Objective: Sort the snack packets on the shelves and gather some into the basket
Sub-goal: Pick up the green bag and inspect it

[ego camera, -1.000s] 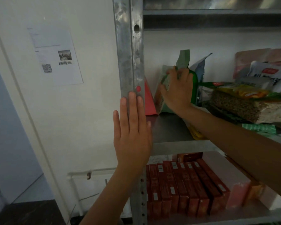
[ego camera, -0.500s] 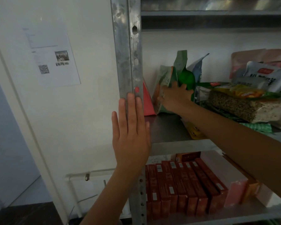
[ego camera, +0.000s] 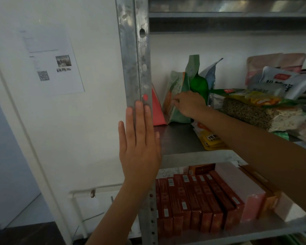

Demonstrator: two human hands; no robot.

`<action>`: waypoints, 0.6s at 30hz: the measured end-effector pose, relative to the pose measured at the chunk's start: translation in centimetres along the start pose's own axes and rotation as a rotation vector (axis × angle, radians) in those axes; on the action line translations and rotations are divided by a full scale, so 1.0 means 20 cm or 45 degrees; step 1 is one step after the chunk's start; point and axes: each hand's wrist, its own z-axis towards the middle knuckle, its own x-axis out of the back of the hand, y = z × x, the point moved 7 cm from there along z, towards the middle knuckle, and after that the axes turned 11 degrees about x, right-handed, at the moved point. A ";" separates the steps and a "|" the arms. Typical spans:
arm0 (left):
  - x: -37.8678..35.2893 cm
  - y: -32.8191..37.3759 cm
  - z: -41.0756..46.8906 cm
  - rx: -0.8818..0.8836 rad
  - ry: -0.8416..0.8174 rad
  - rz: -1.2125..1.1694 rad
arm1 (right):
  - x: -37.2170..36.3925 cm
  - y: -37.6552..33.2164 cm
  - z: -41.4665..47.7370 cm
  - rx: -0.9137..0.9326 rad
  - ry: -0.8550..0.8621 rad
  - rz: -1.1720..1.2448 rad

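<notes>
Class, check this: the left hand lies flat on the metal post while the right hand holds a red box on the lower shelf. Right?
No. The head view shows the right hand holding a green packet on the upper shelf. The left hand does lie flat on the metal post.

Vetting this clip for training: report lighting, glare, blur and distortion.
Head view: dim, shelf bays murky; glare streaks along the metal top shelf; right hand slightly soft at the pale green packet; left hand sharp on the post, which leans from wide-angle distortion; wall notice text unreadable.
</notes>
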 end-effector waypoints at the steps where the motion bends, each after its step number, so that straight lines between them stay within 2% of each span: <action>1: 0.00 0.00 0.00 -0.001 0.001 0.003 | 0.00 0.00 0.00 -0.004 0.025 -0.017; 5: 0.00 0.00 0.00 0.002 -0.009 0.005 | 0.01 0.00 0.01 -0.025 0.052 -0.141; 13: 0.00 0.00 0.00 0.006 -0.017 0.002 | 0.01 -0.01 0.01 -0.067 -0.024 -0.281; 18: 0.00 0.00 0.00 0.010 -0.011 -0.007 | 0.06 0.02 0.02 -0.049 0.014 -0.177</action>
